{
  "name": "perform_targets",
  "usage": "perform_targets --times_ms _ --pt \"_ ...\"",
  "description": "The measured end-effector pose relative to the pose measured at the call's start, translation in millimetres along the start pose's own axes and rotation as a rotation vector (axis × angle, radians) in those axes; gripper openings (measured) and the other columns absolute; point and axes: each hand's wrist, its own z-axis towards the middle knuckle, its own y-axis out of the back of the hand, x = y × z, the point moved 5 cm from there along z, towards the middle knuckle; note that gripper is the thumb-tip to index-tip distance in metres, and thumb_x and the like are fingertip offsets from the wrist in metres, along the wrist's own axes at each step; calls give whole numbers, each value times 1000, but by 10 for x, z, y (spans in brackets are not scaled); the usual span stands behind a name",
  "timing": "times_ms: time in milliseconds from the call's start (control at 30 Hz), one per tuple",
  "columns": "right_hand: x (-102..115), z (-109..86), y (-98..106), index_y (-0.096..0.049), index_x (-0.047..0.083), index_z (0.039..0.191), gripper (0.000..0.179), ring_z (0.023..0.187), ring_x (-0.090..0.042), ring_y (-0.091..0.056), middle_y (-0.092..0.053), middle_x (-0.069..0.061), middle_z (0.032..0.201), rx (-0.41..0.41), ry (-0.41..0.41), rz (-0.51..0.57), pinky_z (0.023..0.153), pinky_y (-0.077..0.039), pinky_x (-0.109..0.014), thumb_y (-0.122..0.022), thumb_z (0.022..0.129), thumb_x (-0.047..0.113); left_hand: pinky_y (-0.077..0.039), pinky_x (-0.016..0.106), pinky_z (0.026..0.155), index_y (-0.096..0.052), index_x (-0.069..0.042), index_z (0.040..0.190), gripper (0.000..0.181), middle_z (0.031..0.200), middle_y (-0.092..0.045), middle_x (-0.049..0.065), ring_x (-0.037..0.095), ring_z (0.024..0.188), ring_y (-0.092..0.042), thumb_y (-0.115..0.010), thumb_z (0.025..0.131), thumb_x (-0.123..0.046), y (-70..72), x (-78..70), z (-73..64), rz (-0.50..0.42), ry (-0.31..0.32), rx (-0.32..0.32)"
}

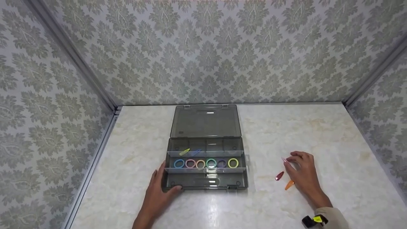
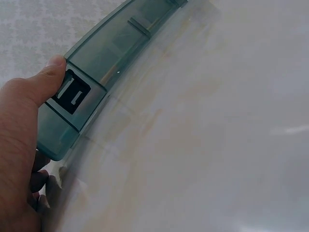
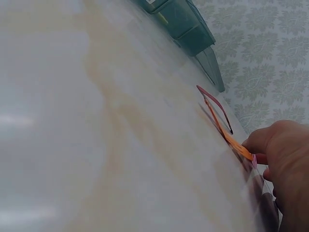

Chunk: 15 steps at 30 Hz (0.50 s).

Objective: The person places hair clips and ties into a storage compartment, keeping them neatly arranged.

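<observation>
A dark translucent storage box (image 1: pixel 206 187) with its lid (image 1: pixel 206 121) folded back lies on the table. My left hand (image 1: pixel 158 190) grips its front left corner, thumb on the front edge and fingers along the left side. To the right of the box, my right hand (image 1: pixel 302 170) pinches a pink hair clip (image 1: pixel 284 159) between thumb and fingertips. Near that hand lie a red hair clip (image 1: pixel 279 176) and an orange hair clip (image 1: pixel 289 184). A yellow hair clip (image 1: pixel 184 152) and a blue hair clip (image 1: pixel 196 152) are in the box's back row.
Several coloured rings, among them a green ring (image 1: pixel 211 163) and a yellow ring (image 1: pixel 233 163), fill the box's middle row. Patterned walls (image 1: pixel 210 57) enclose the marbled table (image 1: pixel 140 140) at the back and sides.
</observation>
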Motion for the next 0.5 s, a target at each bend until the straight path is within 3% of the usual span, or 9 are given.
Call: perform_targets --times_ms 133,333,500 --pt "16 -8 2 -81 1 107 12 137 -34 -47 -65 -14 134 -2 -5 -6 106 -41 -45 -84 100 11 -23 78 127 -22 -28 178 117 180 -27 20 55 165 -15 -81 88 -74 -4 3 2 0 12 -3" --pt "29 -15 13 -81 3 103 9 135 -33 -49 -67 -13 130 -22 18 -29 107 -38 -30 -85 97 8 -21 77 127 -22 -28 178 118 180 -28 18 54 166 -14 -80 87 -76 -17 -2 7 -15 28 -1" --pt "45 6 32 -82 3 97 8 128 -33 -52 -71 -14 122 -68 65 9 103 -34 -17 -88 92 2 -22 78 127 -23 -27 178 116 180 -29 19 55 165 -15 -81 88 -73 -2 -14 -3 -12 1 -11"
